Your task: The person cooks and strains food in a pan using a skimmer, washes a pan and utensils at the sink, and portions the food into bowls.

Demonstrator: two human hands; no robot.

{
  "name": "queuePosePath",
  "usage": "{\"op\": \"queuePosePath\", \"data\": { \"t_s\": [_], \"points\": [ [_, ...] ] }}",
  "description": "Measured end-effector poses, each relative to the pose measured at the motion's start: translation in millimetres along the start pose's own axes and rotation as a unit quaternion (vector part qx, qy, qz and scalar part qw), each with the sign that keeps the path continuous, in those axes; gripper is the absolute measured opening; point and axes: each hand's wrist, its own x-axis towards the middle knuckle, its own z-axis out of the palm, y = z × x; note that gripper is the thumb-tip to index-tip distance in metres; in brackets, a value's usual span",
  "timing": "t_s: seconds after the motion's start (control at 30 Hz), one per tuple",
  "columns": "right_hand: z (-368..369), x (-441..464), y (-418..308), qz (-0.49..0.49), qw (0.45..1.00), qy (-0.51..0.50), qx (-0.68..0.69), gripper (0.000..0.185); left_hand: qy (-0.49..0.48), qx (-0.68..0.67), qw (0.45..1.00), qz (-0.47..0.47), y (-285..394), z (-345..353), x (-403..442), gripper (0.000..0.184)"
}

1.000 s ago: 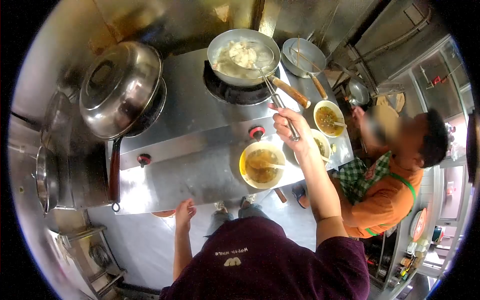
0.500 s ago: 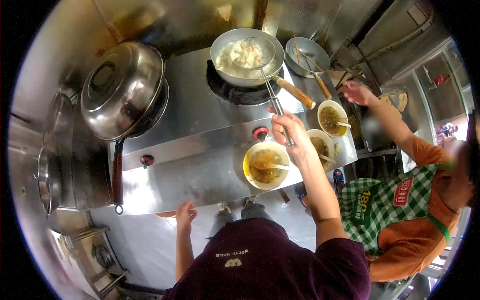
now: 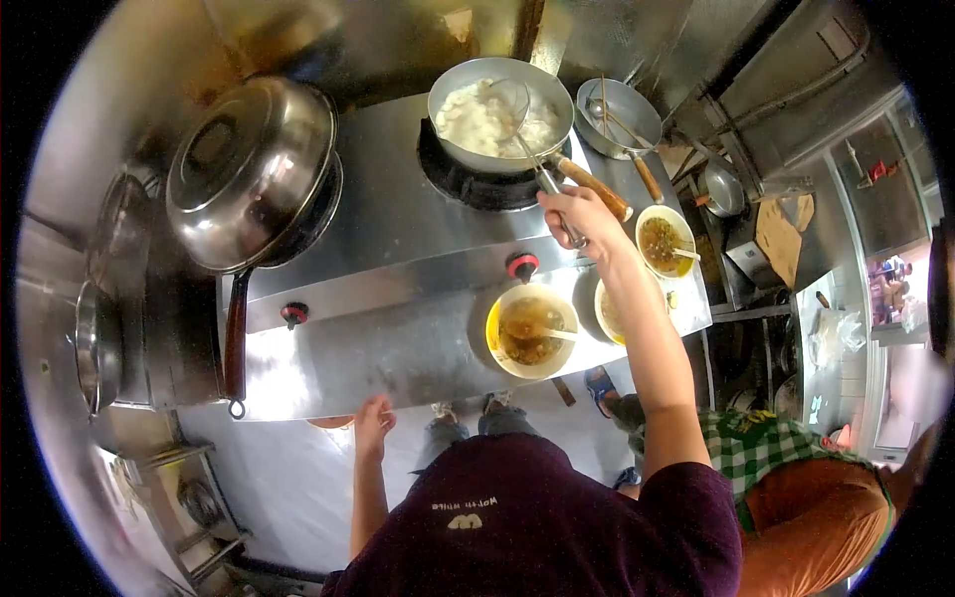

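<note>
My right hand point(image 3: 580, 221) is wrapped round the handle of a wire strainer point(image 3: 511, 104), whose mesh head sits in the steaming pan point(image 3: 447, 145) among pale pieces of food point(image 3: 470, 117). The pan stands on the back burner, its wooden handle beside my hand. Below my right hand is a yellow-white bowl of soup point(image 3: 531, 331) with a spoon in it. A second soup bowl point(image 3: 604, 313) is partly hidden by my right forearm, and a third point(image 3: 666, 242) stands further right. My left hand point(image 3: 374, 418) hangs near the counter's front edge, holding nothing, fingers loosely bent and apart.
A large domed pan point(image 3: 249, 174) with a dark handle covers the left burner. Behind the bowls is a smaller pan point(image 3: 619, 117) with chopsticks in it. A co-worker in an orange top and green checked apron point(image 3: 761, 453) is close at my right. Red knobs point(image 3: 521, 266) line the stove front.
The strainer's head has gone from holding pale pieces to lower among them, with more steam. The co-worker's raised arm has left the shelf area, and their body has moved down and nearer.
</note>
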Motion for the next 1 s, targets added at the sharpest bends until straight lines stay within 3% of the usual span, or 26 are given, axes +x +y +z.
{"op": "queuePosePath", "data": {
  "t_s": [0.13,0.27,0.33,0.5,0.87,1.0],
  "points": [
    [-3,-3,11,0.075,0.957,-0.103,0.26,0.014,0.001,-0.004,1.0,0.004,0,-7,4,0.029],
    [-5,-22,25,0.042,0.929,-0.142,0.34,0.023,0.032,0.006,0.999,-0.002,6,-8,-5,0.026],
    [19,-31,23,0.006,0.956,-0.107,0.273,0.023,0.026,0.002,1.0,0.004,0,-14,-2,0.025],
    [12,-25,24,0.034,0.912,-0.191,0.362,0.023,0.019,-0.004,1.0,0.001,9,-3,2,0.023],
    [-1,-45,-11,-0.079,0.936,-0.162,0.301,0.023,-0.008,0.025,0.999,0.032,6,1,-4,0.024],
    [-4,-37,1,-0.027,0.94,-0.131,0.315,0.021,-0.011,0.016,0.999,0.029,5,1,0,0.024]
  ]
}}
